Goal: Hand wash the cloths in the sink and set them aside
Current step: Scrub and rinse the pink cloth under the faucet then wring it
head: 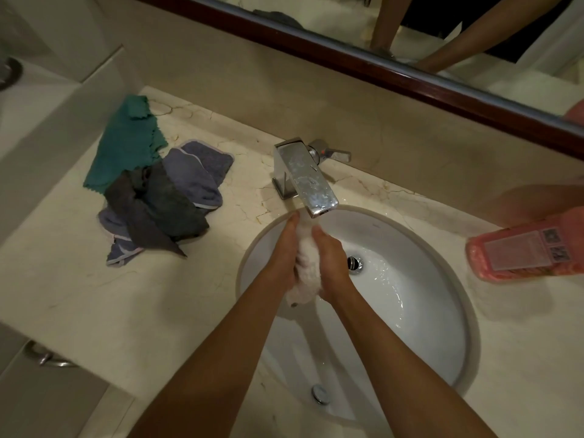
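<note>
Pink bottle (531,248) beside sink (442,343), back label unreadable.

At the centre of the frame, the left hand (282,254) and right hand (331,257) are gripping a white cloth (306,263) between them under the chrome faucet (305,177), over the white sink (410,311). At the left, green (126,140), grey (158,207) and blue cloths (196,172) are lying heaped on the marble counter (79,295). At the right edge, a pink bottle (527,248) is lying.
</note>
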`<act>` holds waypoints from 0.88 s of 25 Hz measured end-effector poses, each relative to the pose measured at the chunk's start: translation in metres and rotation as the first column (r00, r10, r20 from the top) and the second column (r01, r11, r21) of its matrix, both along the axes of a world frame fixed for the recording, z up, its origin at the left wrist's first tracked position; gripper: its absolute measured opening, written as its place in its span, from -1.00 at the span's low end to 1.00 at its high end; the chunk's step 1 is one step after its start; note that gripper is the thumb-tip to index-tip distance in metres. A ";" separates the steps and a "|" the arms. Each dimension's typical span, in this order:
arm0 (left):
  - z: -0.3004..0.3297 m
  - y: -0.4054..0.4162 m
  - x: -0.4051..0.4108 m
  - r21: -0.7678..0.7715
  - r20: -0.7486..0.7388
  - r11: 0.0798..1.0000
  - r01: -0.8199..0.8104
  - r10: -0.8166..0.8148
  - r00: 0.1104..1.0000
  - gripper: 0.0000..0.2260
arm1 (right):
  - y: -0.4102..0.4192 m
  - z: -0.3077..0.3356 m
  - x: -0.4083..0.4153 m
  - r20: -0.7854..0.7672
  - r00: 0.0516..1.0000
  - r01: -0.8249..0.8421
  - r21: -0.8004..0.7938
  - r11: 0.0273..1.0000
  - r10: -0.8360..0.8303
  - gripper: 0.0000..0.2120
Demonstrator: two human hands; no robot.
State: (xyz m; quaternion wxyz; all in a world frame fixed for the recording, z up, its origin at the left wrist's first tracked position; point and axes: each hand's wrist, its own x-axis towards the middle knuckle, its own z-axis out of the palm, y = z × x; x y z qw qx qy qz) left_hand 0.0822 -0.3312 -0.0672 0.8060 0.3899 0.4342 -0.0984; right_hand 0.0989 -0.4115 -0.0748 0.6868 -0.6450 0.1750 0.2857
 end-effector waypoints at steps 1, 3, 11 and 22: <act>-0.003 0.001 -0.001 0.034 0.024 0.999 0.025 -0.026 0.999 -0.53 | 0.000 0.002 0.001 -0.034 0.999 0.013 -0.018 1.000 -0.013 -0.65; -0.005 0.001 -0.002 0.143 0.051 0.989 0.036 -0.044 0.998 -0.62 | 0.000 0.004 0.002 -0.137 0.987 0.082 0.005 0.997 -0.081 -0.54; -0.008 -0.012 -0.006 0.187 0.121 0.949 -0.254 0.235 0.965 -0.78 | 0.000 0.009 -0.017 -0.075 0.967 0.235 -0.099 0.967 -0.243 -0.75; 0.000 0.012 0.000 0.192 0.048 0.930 -0.312 0.309 0.950 -0.60 | -0.003 0.019 0.007 -0.410 0.876 0.396 0.311 0.864 -0.253 -0.69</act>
